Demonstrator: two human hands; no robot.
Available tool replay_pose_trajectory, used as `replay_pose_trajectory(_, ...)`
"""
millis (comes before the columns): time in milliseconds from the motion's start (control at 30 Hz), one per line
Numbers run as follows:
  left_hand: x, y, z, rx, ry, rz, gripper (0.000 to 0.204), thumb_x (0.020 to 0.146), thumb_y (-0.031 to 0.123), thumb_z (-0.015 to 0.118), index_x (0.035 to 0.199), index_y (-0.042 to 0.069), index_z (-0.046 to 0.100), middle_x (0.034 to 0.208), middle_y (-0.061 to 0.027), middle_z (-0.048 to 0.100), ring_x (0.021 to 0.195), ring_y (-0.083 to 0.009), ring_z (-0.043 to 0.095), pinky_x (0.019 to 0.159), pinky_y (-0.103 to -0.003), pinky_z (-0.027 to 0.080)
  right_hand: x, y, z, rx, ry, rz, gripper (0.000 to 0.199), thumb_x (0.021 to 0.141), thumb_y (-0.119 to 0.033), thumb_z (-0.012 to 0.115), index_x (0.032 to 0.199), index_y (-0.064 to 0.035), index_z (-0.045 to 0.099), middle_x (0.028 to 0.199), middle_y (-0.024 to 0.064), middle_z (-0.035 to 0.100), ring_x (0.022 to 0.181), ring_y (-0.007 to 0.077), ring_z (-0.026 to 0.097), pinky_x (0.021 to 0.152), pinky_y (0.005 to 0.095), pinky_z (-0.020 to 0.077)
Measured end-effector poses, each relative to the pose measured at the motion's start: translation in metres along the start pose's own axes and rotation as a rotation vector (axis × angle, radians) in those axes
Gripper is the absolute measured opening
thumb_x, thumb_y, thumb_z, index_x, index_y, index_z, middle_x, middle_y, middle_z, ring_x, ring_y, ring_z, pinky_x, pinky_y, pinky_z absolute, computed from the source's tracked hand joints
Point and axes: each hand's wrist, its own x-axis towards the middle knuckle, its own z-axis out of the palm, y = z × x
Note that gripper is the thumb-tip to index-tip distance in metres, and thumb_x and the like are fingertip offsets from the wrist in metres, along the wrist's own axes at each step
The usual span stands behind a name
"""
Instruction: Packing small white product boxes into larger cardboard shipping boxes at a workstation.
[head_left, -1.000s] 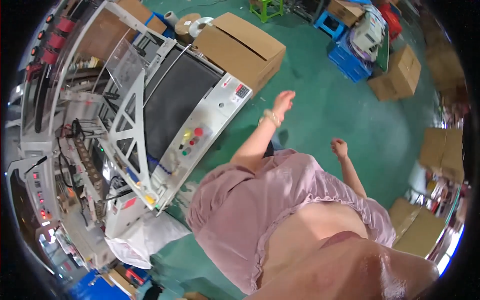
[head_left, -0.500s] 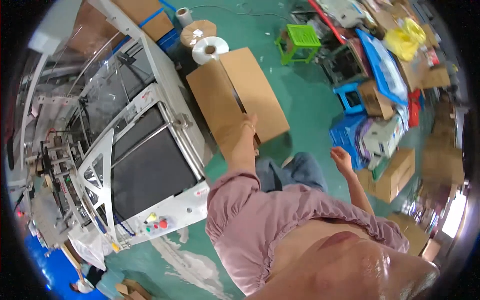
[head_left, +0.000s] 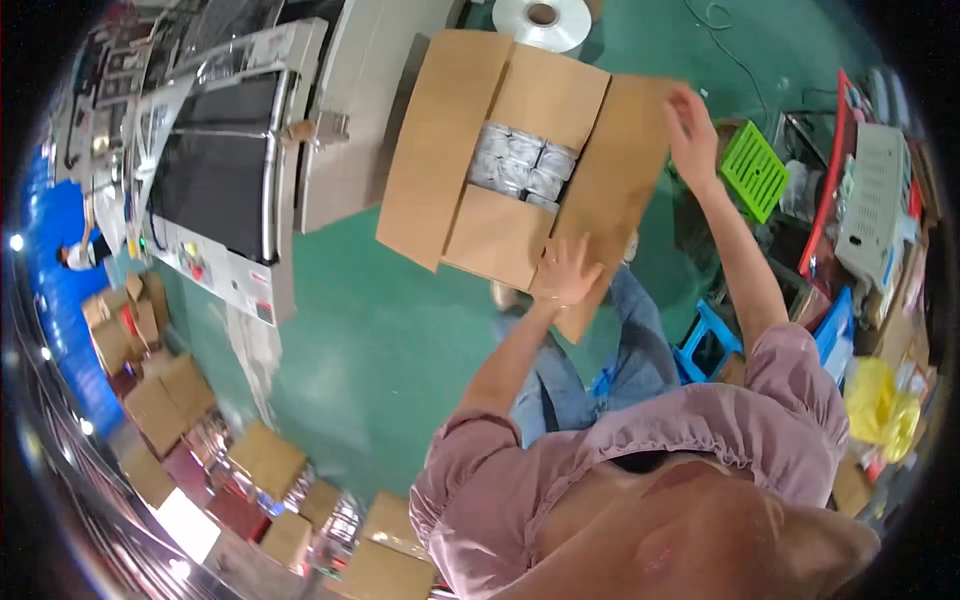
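Head view: a large cardboard box (head_left: 500, 160) is being handled on the green floor (head_left: 370, 340), just in front of the person's knees, its flaps spread open and a block of silvery wrapped packs (head_left: 525, 165) showing in the gap between them. Half a second ago the box was being reached for with one arm only; now it is being touched by both hands. The left hand (head_left: 565, 272) is being pressed, fingers spread and flat, on the near flap, while the right hand (head_left: 692, 122) is being laid open-fingered against the edge of the right flap (head_left: 625, 170); nothing is being gripped by either. Judging by this, the flaps are now being worked rather than approached. A white tape roll (head_left: 542, 18) is lying just beyond the box, a grey conveyor machine (head_left: 225, 170) is standing to its left, and a green stool (head_left: 752, 168) and a blue stool (head_left: 708, 345) are being passed over on the right.
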Motion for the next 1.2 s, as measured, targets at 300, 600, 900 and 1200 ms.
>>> replay_pose_trajectory(300, 0.011, -0.037, 0.155, 0.376, -0.099, -0.239, 0.055, 0.073, 0.026, 0.058, 0.124, 0.011, 0.045, 0.143, -0.0152, 0.016, 0.132, -0.0349, 0.01, 0.099, -0.059, 0.014, 0.075, 0.209, 0.127, -0.717, -0.303, -0.604, 0.065, 0.081, -0.055, 0.045, 0.125, -0.0079, 0.04, 0.123, 0.0125, 0.046, 0.116, 0.0239, 0.041, 0.095, 0.0382, 0.0323)
replay_pose_trajectory(600, -0.048, -0.13, 0.116, -0.993, 1.314, -1.138, 0.058, 0.076, 0.023, 0.069, 0.123, 0.003, 0.041, 0.113, -0.0115, 0.053, 0.103, -0.0191, 0.048, 0.09, -0.031, 0.038, 0.088, 0.176, 0.199, -0.674, -0.391, 0.125, 0.097, 0.057, -0.073, 0.057, 0.126, -0.006, 0.039, 0.126, 0.0203, 0.042, 0.119, 0.0345, 0.038, 0.096, 0.0434, 0.0329)
replay_pose_trajectory(900, -0.055, -0.093, 0.086, -1.252, 1.132, -1.218, 0.05, 0.079, 0.029, 0.064, 0.119, 0.005, 0.046, 0.108, -0.0096, 0.058, 0.095, -0.0202, 0.055, 0.081, -0.031, 0.043, 0.074, 0.185, 0.149, -0.833, -0.354, 0.189, 0.082, 0.06, -0.064, 0.063, 0.108, 0.0014, 0.05, 0.103, 0.0211, 0.057, 0.097, 0.0371, 0.054, 0.082, 0.0416, 0.0439)
replay_pose_trajectory(1200, -0.062, -0.12, 0.01, -0.527, -0.175, -1.237, 0.039, 0.077, 0.025, 0.061, 0.109, 0.005, 0.052, 0.096, -0.0171, 0.06, 0.083, -0.0328, 0.057, 0.077, -0.04, 0.046, 0.101, 0.217, 0.171, -0.59, -0.392, 0.067, 0.06, 0.078, -0.047, 0.056, 0.118, -0.0033, 0.045, 0.111, 0.0181, 0.051, 0.103, 0.0331, 0.048, 0.088, 0.0397, 0.0375)
